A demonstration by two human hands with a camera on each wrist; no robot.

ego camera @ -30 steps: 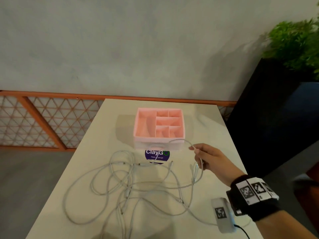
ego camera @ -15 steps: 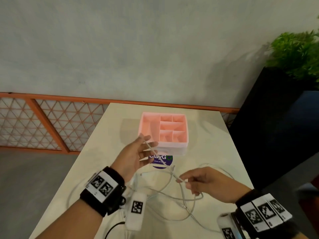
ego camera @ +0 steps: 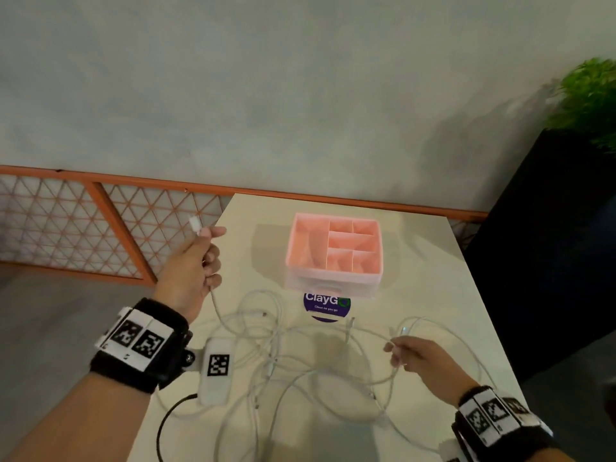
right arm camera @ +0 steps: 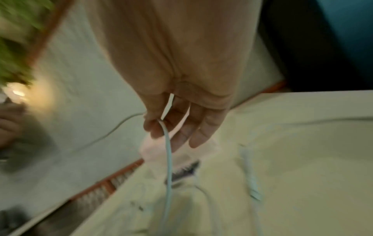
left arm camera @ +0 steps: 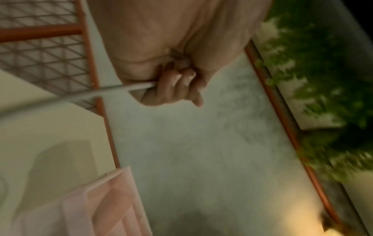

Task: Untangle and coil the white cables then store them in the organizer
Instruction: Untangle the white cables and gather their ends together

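Note:
Several white cables [ego camera: 300, 358] lie tangled on the cream table [ego camera: 433, 261]. My left hand [ego camera: 200, 261] is raised at the table's left edge and grips one white cable [left arm camera: 113, 90] in its fist, the plug [ego camera: 194, 225] sticking out above the thumb. My right hand [ego camera: 405, 353] hovers low at the right and pinches another stretch of cable [right arm camera: 168, 151] between thumb and forefinger, its other fingers loose. The pink organizer [ego camera: 333, 251], with several compartments that hold nothing, stands behind the tangle.
A purple round sticker [ego camera: 326, 305] lies in front of the organizer. An orange lattice railing [ego camera: 100, 228] runs behind and left of the table. A black planter [ego camera: 550, 245] with a green plant [ego camera: 590, 101] stands at the right.
My left hand came into view, took a cable end and lifted it up and to the left. My right hand moved right and down, still pinching cable.

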